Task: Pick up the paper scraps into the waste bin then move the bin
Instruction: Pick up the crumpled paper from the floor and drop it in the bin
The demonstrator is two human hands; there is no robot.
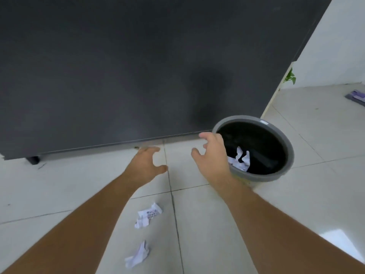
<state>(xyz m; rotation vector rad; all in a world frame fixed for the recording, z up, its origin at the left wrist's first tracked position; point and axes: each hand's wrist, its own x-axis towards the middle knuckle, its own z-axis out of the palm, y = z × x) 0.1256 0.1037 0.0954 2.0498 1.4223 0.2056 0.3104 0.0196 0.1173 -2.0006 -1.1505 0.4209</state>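
Note:
A round grey waste bin (284, 171) with a black liner stands on the tiled floor at the right, against a dark panel. Crumpled white paper (240, 160) lies inside it. My right hand (212, 155) hovers at the bin's left rim, fingers spread and empty. To its left, my left hand (146, 165) is open and holds nothing. Two paper scraps lie on the floor between my forearms: a printed scrap (148, 215) and, nearer to me, a smaller crumpled scrap (137, 256).
A large dark grey panel (138, 66) fills the upper view, with a small black foot (33, 160) at its lower left. A white wall, a green plant (290, 77) and a purple flat object (356, 96) are at the far right.

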